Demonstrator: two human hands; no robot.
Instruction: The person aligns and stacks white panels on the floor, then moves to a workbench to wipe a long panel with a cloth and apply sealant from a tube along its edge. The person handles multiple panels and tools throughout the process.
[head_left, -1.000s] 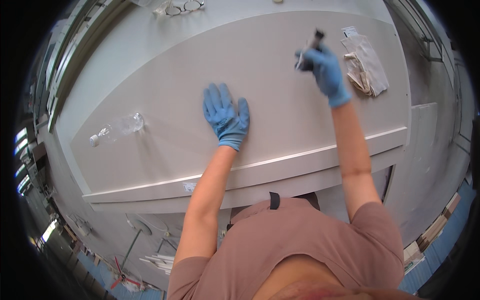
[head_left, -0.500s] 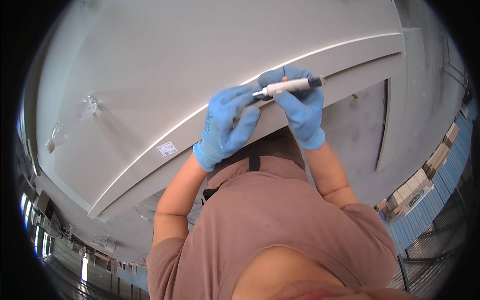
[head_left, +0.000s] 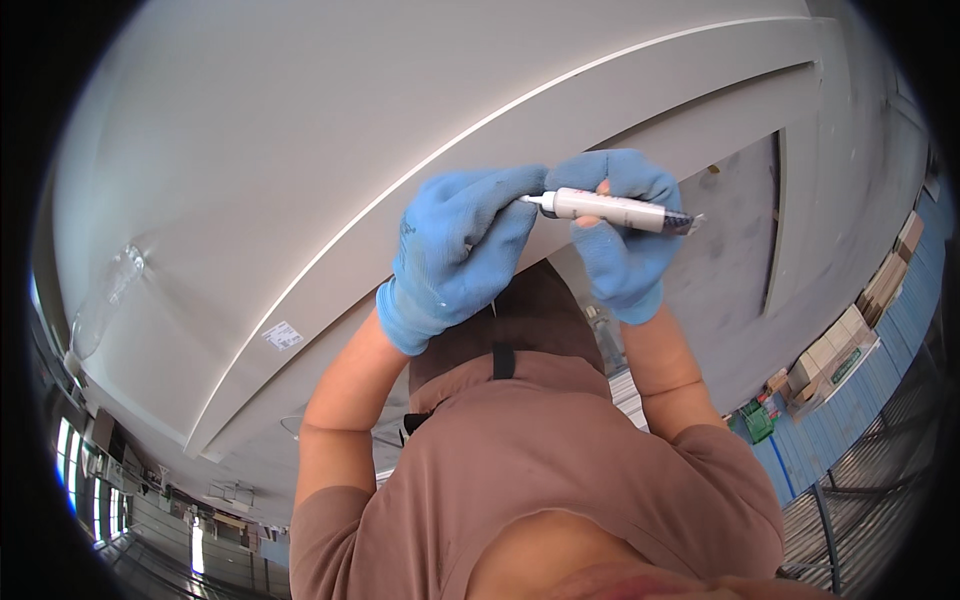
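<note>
My right hand (head_left: 622,235), in a blue glove with bare fingertips showing, grips a slim white tube (head_left: 610,209) with a narrow nozzle and a dark far end. The tube lies nearly level, its nozzle pointing left. Around the nozzle's tip, the gloved fingers of my left hand (head_left: 455,245) are pinched together. Whether a cap sits inside that pinch is hidden. Both hands are above the near edge of a large pale grey panel (head_left: 300,130).
A clear bottle (head_left: 108,298) rests on the panel at the left. A white printed label (head_left: 282,335) is stuck on its front edge. At the right, a blue corrugated surface (head_left: 830,430) bears boxes and a green object (head_left: 759,424).
The left hand's fingers have closed on the nozzle tip, where they were spread before. The tube has moved slightly right and down in the picture, and the view has shifted.
</note>
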